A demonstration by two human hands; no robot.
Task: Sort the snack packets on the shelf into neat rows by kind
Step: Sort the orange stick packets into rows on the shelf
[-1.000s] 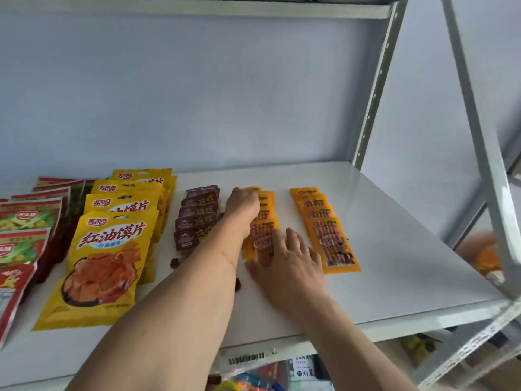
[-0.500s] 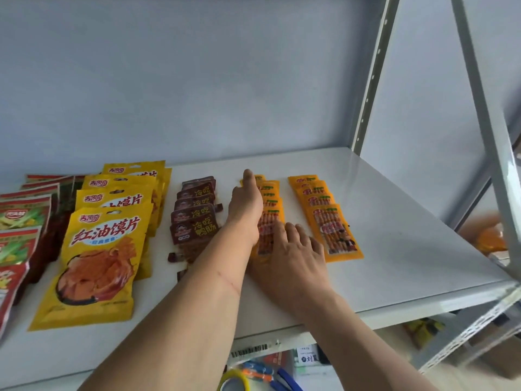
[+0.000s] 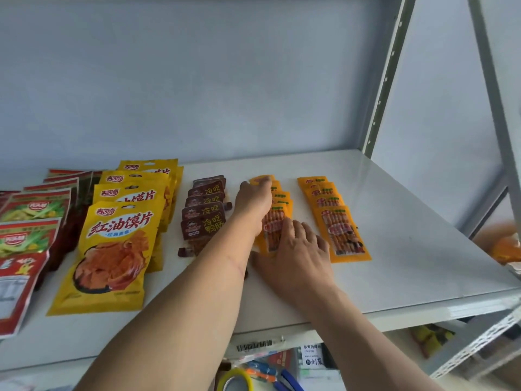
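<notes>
On the white shelf [image 3: 394,249], seen from my head camera, the only view I have, the snack packets lie in overlapping rows running front to back. My left hand [image 3: 252,206] reaches across to the far end of the left orange row [image 3: 277,221], fingers stretched fairly straight and fingertips on the rearmost packet. I read that as pressing it into line; I cannot tell whether the thumb pinches anything. My right hand [image 3: 298,249] lies flat, fingers spread and relaxed, on the nearest packet of that same row, gripping nothing. One hand at each end should keep the stack from sliding while I square it up.

Just to its right lies the second orange row [image 3: 338,230], already fanned evenly and apart from my hands. To the left are the dark brown packets [image 3: 204,218], then the big yellow bags [image 3: 112,249], then the red-and-green bags [image 3: 31,230] by the edge. Each kind has its own lane, so the sorting looks mostly done, with tidying left.
</notes>
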